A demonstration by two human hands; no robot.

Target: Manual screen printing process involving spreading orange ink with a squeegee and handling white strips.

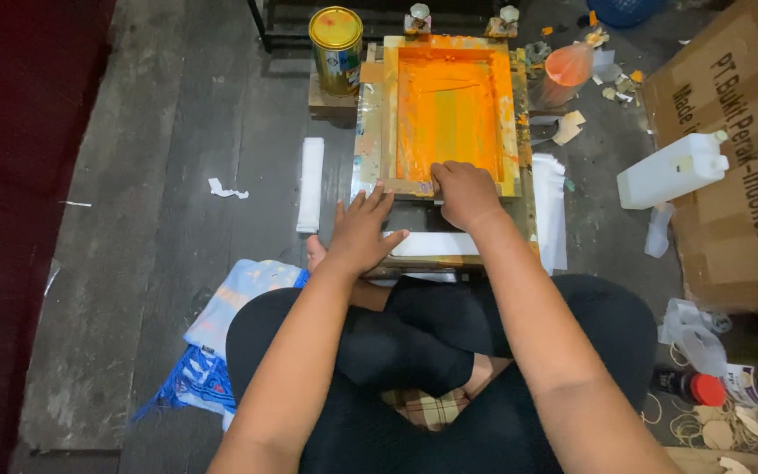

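Right hand (465,191) curled, knuckles up, gripping the near edge of the orange-inked wooden screen-printing frame (446,110); left hand (360,233) flat, fingers spread, pressed on the near left corner of the wooden printing base (530,202), beside a white paper sheet (432,244). Frame lies flat on base, on dark plank floor (177,132). Beyond the frame's far left corner: yellow-lidded metal tin (336,48); right of base: white plastic jerrycan (673,169) against brown cardboard box (739,175).

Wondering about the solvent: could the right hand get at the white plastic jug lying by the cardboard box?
Probably yes: the white jug lies on open floor off to the right hand's side, nothing between them, though it would need a stretch.
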